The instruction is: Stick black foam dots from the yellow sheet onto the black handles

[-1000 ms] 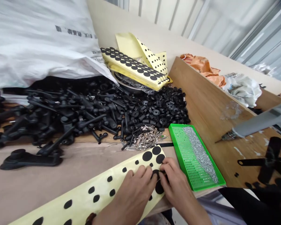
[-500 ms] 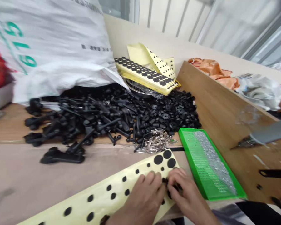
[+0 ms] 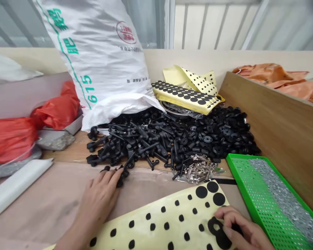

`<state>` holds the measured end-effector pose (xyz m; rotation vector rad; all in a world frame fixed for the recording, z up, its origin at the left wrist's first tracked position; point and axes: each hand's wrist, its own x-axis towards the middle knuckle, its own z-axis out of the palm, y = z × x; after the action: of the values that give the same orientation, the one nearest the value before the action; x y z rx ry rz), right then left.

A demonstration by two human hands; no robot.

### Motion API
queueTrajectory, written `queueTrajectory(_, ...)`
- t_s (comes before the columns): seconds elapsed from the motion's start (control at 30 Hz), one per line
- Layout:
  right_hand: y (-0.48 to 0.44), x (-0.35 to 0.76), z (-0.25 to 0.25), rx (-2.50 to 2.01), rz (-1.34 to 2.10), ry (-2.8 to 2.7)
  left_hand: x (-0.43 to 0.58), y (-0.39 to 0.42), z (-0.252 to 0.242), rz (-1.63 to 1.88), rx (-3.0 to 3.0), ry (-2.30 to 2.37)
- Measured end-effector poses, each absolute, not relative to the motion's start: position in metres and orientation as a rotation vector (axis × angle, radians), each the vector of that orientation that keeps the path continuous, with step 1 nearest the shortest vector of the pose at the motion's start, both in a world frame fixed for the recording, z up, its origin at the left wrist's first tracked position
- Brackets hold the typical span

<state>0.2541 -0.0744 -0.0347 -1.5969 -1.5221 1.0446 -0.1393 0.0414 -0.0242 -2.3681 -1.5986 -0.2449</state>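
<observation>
My left hand (image 3: 100,196) is stretched forward on the left, its fingers curled over a black plastic lever (image 3: 120,180) at the front edge of the pile. The hand covers most of that lever, and the thumb is out of sight. At the lower right, my right hand (image 3: 243,227) pinches a black ring-shaped piece (image 3: 212,224) over the right end of a pale yellow sticker sheet (image 3: 143,231). Black dots of several sizes cover that sheet. Beyond the hands lies a heap of black plastic levers (image 3: 146,139) and round black discs (image 3: 224,133).
Small silvery metal pieces (image 3: 199,168) lie before the heap. A green tray (image 3: 253,205) with tiny metal parts stands at right, along a wooden board (image 3: 284,139). Behind are a white sack (image 3: 106,62) and folded dotted sheets (image 3: 185,95). Red bags (image 3: 57,111) are left.
My left hand has left the sticker sheet and reached forward-left to the black lever. My right hand stays by the sheet's right end. The camera view has turned left and levelled.
</observation>
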Motion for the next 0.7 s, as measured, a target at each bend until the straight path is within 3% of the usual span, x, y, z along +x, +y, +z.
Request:
queueTrajectory(0.1, -0.077, 0.250, -0.035, -1.558, 1.050, -1.431, -0.108, 0.038, -0.027, -0.367, -2.519, -1.552)
queueTrajectory(0.23, -0.080, 0.243, -0.031, -1.503, 1.060, -1.259, -0.054, 0.032, -0.018, -0.916, -2.858, -1.491)
queueTrajectory(0.4, -0.081, 0.243, -0.024, -1.492, 1.138, -1.110, -0.008, 0.027, -0.009, -1.483, -3.127, -1.952)
queueTrajectory(0.5, -0.082, 0.245, -0.024, -1.477, 1.142, -1.084, -0.014, 0.029, -0.017, -1.289, -3.073, -1.984)
queueTrajectory(0.7, -0.082, 0.245, -0.024, -1.467, 1.145, -1.074, -0.043, 0.028, -0.024, -0.625, -2.924, -1.311)
